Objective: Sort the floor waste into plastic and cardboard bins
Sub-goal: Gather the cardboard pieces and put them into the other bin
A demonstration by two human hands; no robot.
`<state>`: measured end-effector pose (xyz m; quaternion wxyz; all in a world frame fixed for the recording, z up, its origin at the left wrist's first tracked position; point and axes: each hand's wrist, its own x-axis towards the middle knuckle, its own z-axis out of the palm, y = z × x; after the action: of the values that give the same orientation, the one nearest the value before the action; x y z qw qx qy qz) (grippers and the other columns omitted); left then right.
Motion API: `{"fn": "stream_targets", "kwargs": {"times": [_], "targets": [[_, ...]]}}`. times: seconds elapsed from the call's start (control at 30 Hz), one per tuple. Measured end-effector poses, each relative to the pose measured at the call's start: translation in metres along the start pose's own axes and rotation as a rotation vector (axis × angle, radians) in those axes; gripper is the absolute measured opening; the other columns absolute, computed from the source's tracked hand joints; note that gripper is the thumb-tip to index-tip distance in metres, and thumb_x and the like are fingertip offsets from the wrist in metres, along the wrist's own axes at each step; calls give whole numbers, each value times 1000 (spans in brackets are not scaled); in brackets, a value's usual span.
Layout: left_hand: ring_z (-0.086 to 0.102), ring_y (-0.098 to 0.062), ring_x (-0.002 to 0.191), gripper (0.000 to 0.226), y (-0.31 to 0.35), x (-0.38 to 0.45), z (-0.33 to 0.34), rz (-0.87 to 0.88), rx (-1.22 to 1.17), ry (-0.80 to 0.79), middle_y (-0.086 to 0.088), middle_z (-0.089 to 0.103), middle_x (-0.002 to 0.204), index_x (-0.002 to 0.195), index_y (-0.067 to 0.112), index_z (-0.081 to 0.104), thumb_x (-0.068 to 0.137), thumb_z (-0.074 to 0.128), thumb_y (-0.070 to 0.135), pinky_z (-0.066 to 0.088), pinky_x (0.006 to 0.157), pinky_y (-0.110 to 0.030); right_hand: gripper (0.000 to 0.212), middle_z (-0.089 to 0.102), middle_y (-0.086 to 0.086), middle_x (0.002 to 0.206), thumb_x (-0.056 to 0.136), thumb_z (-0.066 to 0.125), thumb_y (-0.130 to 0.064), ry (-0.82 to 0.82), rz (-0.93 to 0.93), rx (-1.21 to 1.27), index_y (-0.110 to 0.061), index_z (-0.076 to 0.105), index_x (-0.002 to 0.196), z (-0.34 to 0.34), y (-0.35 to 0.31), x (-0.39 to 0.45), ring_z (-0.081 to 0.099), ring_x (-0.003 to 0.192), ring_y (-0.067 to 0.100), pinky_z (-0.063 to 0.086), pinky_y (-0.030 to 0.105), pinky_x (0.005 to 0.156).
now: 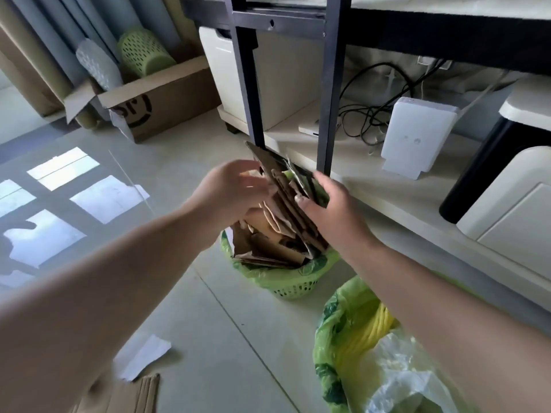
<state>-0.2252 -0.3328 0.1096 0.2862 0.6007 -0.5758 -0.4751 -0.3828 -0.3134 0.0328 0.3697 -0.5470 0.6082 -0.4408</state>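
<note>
Down at floor level, both hands meet over a green mesh bin (pixel 290 286) lined with a green bag, and the bin is stuffed with torn cardboard pieces (pixel 277 234) that stick up well above its rim. The left hand (pixel 235 193) lies against the left face of the tallest cardboard sheets, its fingers stretched forward and fairly straight, though blur hides just how its grip sits. The right hand (pixel 331 204) is on the other side of the same sheets — its thumb presses on the cardboard edge and the fingers wrap behind, so the stack is held between the two hands, tilted and leaning toward the dark worktop leg (pixel 331 93) behind it.

Near the right forearm, at the lower right, a second bin lined with a green bag (pixel 337 338) holds clear plastic film (pixel 402 380) and something yellow. On the tiled floor at the lower left lie a white paper scrap (pixel 143 357) and, just below it, a corrugated cardboard piece (pixel 134 394) cut off by the frame edge. Farther back at the upper left stands an open cardboard box (pixel 158 99) with a green perforated basket (pixel 143 52) and bubble wrap (pixel 98 65) in it. Under the worktop sits a white device (pixel 417 135) beside tangled black cables (pixel 366 114).
</note>
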Motion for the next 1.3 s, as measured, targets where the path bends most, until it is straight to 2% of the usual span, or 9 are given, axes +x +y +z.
{"fn": "stream_targets", "kwargs": {"times": [0.17,0.27,0.43,0.63,0.77,0.9,1.0,1.13,1.3], "targets": [[66,-6,96,30,-33,-82,-33,-26,-74,61,5,68,106,108,25,61,82,67,12,56,78,-21,36,54,-7,119,85,58,-26,73,-232,26,-20,54,120,11,-30,-42,47,113,1,41,22,102],[66,-4,96,24,-84,-127,-41,-122,-65,92,8,68,103,100,29,62,82,67,14,56,76,-19,26,59,-4,111,86,56,-22,-59,-363,64,-18,54,111,23,-41,-83,55,111,3,40,13,95],[65,-7,96,21,-164,-198,-40,-303,-144,130,7,68,101,98,28,63,83,68,13,55,82,-25,27,65,11,107,87,55,-25,-288,-385,25,-12,58,110,51,-44,-155,61,105,21,49,41,90],[64,-10,89,21,-253,-288,-14,-438,-88,96,0,68,106,99,26,62,83,68,14,52,82,-29,17,60,0,115,85,56,-27,-640,-252,-151,-32,60,101,76,3,-250,55,114,11,49,34,93],[62,-14,97,34,-309,-351,26,-507,149,-137,0,63,111,114,20,59,82,69,16,52,85,-27,24,58,3,117,87,60,-22,-978,-244,-507,-21,63,110,79,67,-313,52,112,16,41,29,94],[51,-20,116,50,-341,-401,62,-308,598,-533,0,48,129,129,23,47,83,66,25,44,96,-31,33,46,-3,133,89,54,-29,-1383,-302,-869,-25,55,122,68,118,-375,45,123,17,44,38,95],[47,-22,119,45,-356,-419,78,-176,715,-623,1,45,130,128,26,48,85,59,21,43,95,-31,41,40,2,139,88,53,-26,-1573,-392,-1096,-22,49,128,59,148,-403,42,125,24,44,40,94],[52,-23,112,33,-371,-424,89,-256,633,-403,0,52,125,123,25,53,91,49,20,46,88,-31,27,62,12,100,77,42,-15,-1411,-843,-1099,-12,63,94,56,174,-420,61,81,32,51,35,58],[54,-23,107,36,-382,-413,102,-293,594,-251,-2,53,116,120,26,55,85,61,33,48,85,-35,29,61,15,88,79,32,-12,-1267,-1099,-1109,-11,59,89,61,183,-427,57,74,32,50,39,59]]}}
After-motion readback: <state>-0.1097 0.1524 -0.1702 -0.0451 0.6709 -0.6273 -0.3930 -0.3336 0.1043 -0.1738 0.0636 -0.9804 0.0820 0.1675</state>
